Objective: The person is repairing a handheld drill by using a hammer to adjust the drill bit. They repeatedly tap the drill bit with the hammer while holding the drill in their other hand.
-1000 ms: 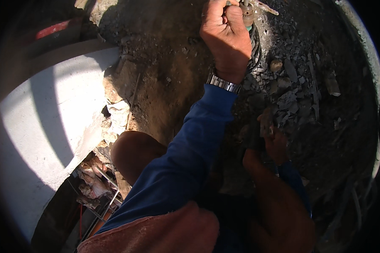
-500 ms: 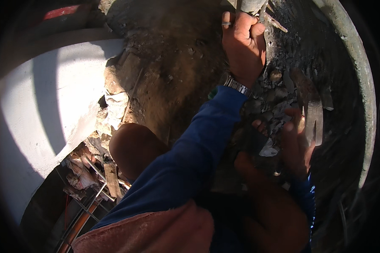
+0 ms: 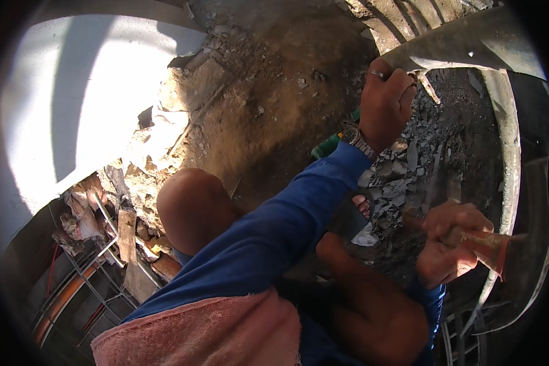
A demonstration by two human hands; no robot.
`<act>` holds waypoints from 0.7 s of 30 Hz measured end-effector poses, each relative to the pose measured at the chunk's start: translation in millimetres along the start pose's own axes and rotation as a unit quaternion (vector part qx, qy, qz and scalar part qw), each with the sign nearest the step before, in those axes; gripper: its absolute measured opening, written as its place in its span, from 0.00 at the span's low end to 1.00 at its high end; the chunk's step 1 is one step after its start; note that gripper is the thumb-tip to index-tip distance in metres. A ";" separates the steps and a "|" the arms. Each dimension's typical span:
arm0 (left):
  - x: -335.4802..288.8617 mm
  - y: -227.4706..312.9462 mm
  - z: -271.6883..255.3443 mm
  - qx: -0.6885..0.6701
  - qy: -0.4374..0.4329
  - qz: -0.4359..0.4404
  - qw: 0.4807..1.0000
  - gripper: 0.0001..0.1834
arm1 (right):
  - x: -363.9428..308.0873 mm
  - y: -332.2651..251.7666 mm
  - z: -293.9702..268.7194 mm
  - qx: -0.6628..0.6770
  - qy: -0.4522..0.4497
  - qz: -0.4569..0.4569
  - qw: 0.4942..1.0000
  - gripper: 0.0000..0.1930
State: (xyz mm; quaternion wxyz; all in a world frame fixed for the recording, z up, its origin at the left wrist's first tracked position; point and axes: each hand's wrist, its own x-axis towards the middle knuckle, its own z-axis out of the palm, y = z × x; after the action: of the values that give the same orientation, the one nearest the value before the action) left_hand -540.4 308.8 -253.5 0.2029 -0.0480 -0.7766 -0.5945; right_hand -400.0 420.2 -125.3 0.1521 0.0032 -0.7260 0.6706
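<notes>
My left hand [image 3: 387, 100], with a ring and a metal wristwatch [image 3: 357, 139], is closed at the end of a grey curved tube-like piece [image 3: 470, 46]. Its fingertips are partly hidden. A splintered stick [image 3: 430, 88] juts out below the fingers. Lower right, my right hand [image 3: 448, 247] is wrapped around a hand tool [image 3: 479, 244] with a worn reddish, flared end. Blur and the fingers hide what kind of tool it is. Close to my left wrist lies a green object [image 3: 328, 146], partly covered by the arm.
Broken grey rubble [image 3: 390, 189] and brown dirt [image 3: 274, 91] cover the ground. A white curved slab [image 3: 104, 79] stands left, above wire mesh [image 3: 97, 287] and wood scraps. A pale curved bar [image 3: 507, 152] runs down the right. My bare knee [image 3: 192, 210] is between.
The view has shifted, showing more of the grey tube. My right hand has come up and right with the tool, whose flared end now points right. The left hand keeps its hold.
</notes>
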 end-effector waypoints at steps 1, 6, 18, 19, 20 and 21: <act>0.0 0.0 -3.4 0.002 0.007 -0.002 1.000 0.07 | 2.2 4.9 -1.2 0.014 -0.020 -0.088 0.996 0.30; -1.0 -3.2 -0.1 -0.017 0.014 0.013 1.000 0.07 | 20.4 4.0 11.0 -0.192 -0.049 0.293 0.935 0.25; -1.6 -0.7 2.4 -0.025 0.012 0.010 1.000 0.09 | 26.4 -5.0 23.0 -0.359 -0.036 0.218 0.907 0.24; -0.9 0.7 5.4 -0.025 0.019 0.008 0.999 0.09 | 10.7 29.6 -8.1 -0.313 -0.093 0.250 0.912 0.25; -0.5 -0.6 4.7 -0.020 0.028 0.003 0.999 0.09 | 4.7 23.2 -7.3 -0.247 -0.088 0.253 0.931 0.26; -1.5 -1.3 4.2 -0.025 0.023 0.000 0.999 0.09 | 0.9 11.9 -3.3 -0.181 -0.081 0.257 0.946 0.28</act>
State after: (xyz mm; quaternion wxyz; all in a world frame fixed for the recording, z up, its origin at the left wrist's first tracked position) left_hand -540.5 312.5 -256.1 0.2190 -0.0394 -0.7568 -0.6146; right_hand -402.6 424.8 -136.5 -0.0865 -0.1566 -0.8214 0.5416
